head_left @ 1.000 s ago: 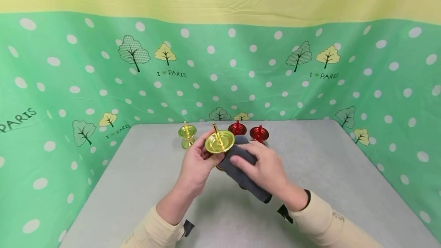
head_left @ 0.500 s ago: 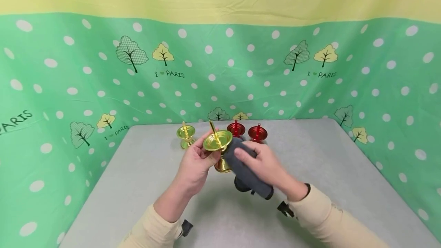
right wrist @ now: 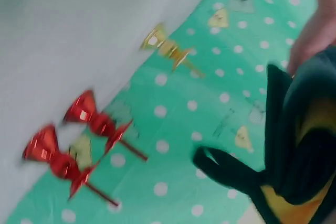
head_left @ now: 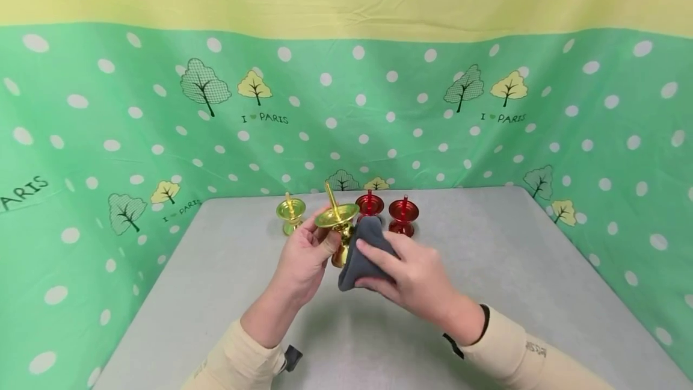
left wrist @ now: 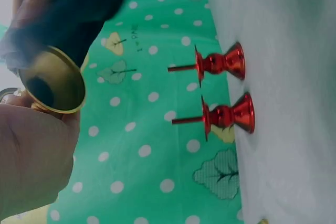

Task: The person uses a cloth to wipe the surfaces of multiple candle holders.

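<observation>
1. We saw the left hand clamped round the waist of the held stand, a gold piece tilted above the desk; we judged that this grip left its foot exposed.
2. The right hand had its fingers closed on the cloth, against the right side of the held stand; we took the bunched folds as a way to press softness into its curves.
3. We noted bright, mirror-like gold, probably coated metal: a ringed dish, a thin spike, a hollow, flared foot. The cloth looked matt, dark grey and pliant.
4. Beyond the held stand and to its left, the other stand, also gold, stood upright on its foot.
5. Beyond it and to its right, two glossy red stands stood side by side, perhaps set back to give the hands room.
6. Behind the held stand hung a creased, dotted green curtain.
</observation>
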A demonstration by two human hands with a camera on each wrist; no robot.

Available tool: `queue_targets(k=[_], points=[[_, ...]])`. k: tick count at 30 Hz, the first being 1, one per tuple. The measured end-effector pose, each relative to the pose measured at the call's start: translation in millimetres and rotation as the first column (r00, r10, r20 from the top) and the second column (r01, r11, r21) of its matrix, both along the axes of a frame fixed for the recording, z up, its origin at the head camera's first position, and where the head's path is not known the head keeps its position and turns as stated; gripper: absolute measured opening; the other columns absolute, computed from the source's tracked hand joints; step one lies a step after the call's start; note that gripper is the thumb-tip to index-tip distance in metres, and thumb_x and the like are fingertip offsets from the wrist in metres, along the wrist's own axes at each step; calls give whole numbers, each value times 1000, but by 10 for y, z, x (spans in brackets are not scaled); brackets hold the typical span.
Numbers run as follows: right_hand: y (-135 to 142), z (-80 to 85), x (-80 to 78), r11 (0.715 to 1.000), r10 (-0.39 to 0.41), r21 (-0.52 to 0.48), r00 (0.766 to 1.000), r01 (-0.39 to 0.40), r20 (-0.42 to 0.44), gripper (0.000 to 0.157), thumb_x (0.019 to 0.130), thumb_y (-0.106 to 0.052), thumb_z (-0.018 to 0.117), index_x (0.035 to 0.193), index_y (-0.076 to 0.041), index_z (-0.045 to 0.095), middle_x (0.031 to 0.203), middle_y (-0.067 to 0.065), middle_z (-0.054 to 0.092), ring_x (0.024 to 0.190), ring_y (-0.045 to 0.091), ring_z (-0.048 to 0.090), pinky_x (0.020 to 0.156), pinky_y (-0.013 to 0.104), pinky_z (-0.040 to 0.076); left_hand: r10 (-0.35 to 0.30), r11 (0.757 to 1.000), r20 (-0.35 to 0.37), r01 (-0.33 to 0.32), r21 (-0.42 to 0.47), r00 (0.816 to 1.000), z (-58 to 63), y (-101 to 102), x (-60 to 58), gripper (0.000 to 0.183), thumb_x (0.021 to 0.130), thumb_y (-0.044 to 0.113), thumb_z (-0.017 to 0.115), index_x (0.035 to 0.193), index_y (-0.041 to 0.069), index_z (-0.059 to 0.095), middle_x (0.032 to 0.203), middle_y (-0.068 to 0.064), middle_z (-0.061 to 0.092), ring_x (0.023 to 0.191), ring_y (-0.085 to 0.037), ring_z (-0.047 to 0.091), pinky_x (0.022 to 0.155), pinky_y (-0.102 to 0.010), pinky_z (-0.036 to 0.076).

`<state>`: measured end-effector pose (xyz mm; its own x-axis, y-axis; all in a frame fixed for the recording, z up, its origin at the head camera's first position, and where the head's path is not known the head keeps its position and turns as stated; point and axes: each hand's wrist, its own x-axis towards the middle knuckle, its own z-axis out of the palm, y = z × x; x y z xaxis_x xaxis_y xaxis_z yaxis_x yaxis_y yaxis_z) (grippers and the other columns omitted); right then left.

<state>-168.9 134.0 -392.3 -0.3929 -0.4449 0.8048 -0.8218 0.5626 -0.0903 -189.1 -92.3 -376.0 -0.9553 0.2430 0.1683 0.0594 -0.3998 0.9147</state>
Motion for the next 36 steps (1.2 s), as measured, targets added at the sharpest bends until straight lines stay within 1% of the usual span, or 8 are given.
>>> queue_targets(k=[4, 10, 14, 18, 23, 30, 32, 36], points=[[27, -15, -70, 999, 9, -41, 982, -17, -190, 44, 99, -51, 74, 129, -19, 78, 116, 15, 76, 96, 30, 78, 75, 46, 68, -142, 988, -41, 144, 57, 989, -32, -32, 12, 71, 93, 32, 75, 156, 9, 52, 130, 8, 76, 129, -8, 67, 110, -24, 53], [-21, -60, -98, 973, 38, -219, 986, -74, -160, 43, 99, -48, 74, 122, -12, 80, 113, 17, 77, 95, 33, 78, 85, 38, 67, -292, 944, -112, 305, 124, 950, -46, -93, -3, 66, 95, 35, 71, 156, 18, 53, 132, 7, 74, 126, -10, 66, 105, -25, 55], [-49, -127, -59, 940, 107, -326, 994, -96, 17, 43, 97, -43, 78, 124, -9, 78, 118, 18, 77, 101, 31, 77, 99, 21, 59, -296, 942, -151, 314, 116, 943, -35, -113, -6, 66, 97, 35, 70, 158, 19, 51, 135, 7, 73, 129, -11, 65, 111, -27, 51], [-54, -159, -40, 927, 167, -363, 972, -97, 164, 39, 97, -39, 80, 125, -12, 78, 122, 16, 76, 106, 27, 74, 99, 16, 56, -257, 962, -130, 266, 62, 958, -12, -108, -6, 77, 97, 37, 70, 163, 11, 41, 135, 7, 74, 135, -10, 61, 117, -26, 47], [-69, -105, -71, 970, 30, -235, 992, -58, -121, 30, 103, -40, 72, 114, -14, 81, 110, 15, 76, 90, 29, 77, 81, 35, 67, -76, 997, -2, 76, 0, 997, 33, -44, 32, 77, 98, 28, 71, 162, -1, 38, 131, 2, 70, 123, -8, 66, 107, -22, 54], [-151, 63, -58, 995, -103, -69, 836, 79, -539, 16, 103, -23, 73, 106, -12, 84, 99, 15, 77, 76, 29, 74, 63, 42, 65, 163, 973, 16, -158, -166, 986, 66, 76, 114, 65, 101, 8, 72, 160, 12, 44, 144, -24, 65, 121, -19, 72, 96, -24, 61], [-165, 68, -18, 995, -92, -17, 852, 97, -515, 19, 106, -27, 70, 110, -13, 83, 103, 15, 77, 79, 27, 74, 63, 40, 65, 184, 964, -9, -182, -194, 983, 56, 83, 127, 69, 100, 7, 74, 161, 16, 44, 141, -25, 67, 119, -21, 73, 92, -23, 62], [-159, 41, 46, 998, -62, 10, 972, 66, -228, 38, 104, -51, 67, 120, -20, 81, 113, 12, 77, 88, 24, 76, 65, 39, 65, 232, 945, -56, -239, -225, 971, 29, 69, 125, 67, 97, 2, 76, 157, 16, 49, 132, -22, 72, 108, -17, 75, 82, -21, 62]])
